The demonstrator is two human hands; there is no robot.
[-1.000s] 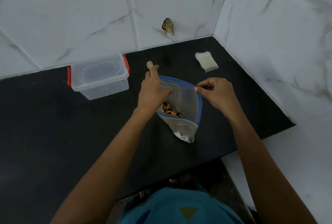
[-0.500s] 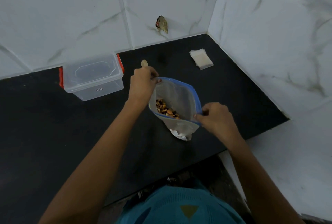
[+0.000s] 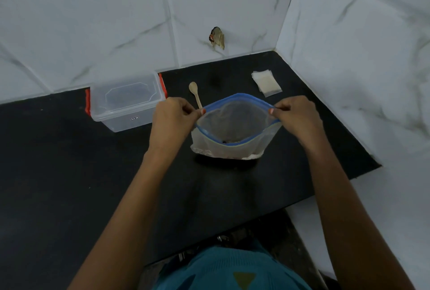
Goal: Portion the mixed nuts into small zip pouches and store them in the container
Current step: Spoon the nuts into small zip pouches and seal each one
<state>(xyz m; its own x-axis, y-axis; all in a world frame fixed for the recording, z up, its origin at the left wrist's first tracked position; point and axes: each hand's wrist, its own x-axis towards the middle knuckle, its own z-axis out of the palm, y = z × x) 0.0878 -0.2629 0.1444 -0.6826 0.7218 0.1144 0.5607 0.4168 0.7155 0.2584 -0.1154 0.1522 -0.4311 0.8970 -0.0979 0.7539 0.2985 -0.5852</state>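
We see almost nothing of the mixed nuts [image 3: 229, 142]: the near rim of the large zip bag [image 3: 235, 124] covers all but a dark sliver. The wooden spoon [image 3: 193, 87] loses its handle end behind the bag's rim and the left hand [image 3: 171, 120]. The label [image 3: 134, 118] on the clear container [image 3: 126, 101] is too small to read. We cannot count the small pouches [image 3: 266, 82] stacked near the far right corner of the surface [image 3: 58, 185], nor tell what the small thing [image 3: 217, 37] on the wall tile is. The surface runs off the view's left edge.
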